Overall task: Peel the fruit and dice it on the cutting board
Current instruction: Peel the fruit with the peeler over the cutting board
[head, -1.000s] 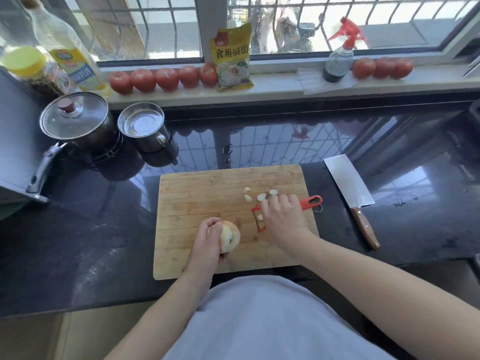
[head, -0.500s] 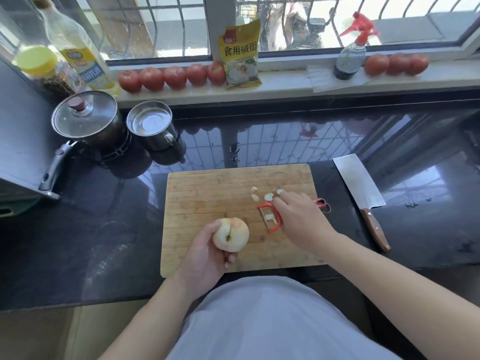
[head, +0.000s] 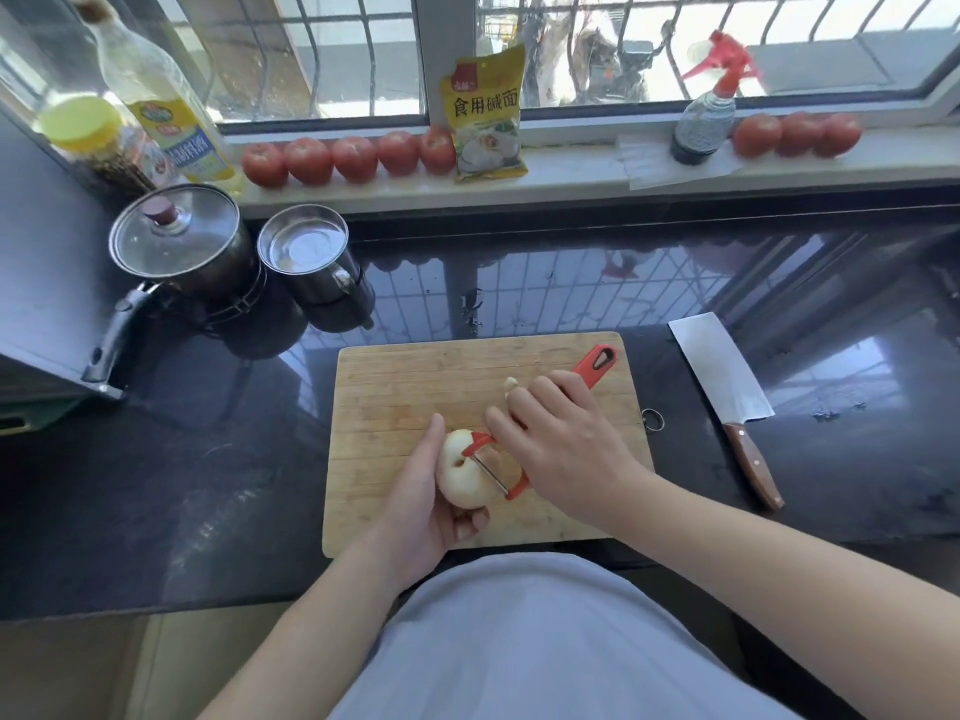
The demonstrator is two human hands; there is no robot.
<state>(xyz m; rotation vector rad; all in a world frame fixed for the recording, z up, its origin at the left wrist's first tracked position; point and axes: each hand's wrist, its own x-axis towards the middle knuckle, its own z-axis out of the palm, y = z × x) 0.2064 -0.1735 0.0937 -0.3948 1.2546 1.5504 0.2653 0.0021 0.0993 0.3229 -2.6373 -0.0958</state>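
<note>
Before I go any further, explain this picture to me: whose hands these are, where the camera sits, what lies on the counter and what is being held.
There is no machine here. A person wears one wide-angle camera on the head, so it looks down at their own two arms. The left hand grips a pale, round, mostly peeled fruit above a light wooden cutting board. The right hand holds a red-handled peeler, its metal blade laid against the fruit. A small pale scrap of peel lies on the board. To the right, on the dark glossy counter, rests a steel cleaver with a wooden handle, untouched. At the far left stand a lidded pot and a steel mug. Red tomatoes line the windowsill.
</note>
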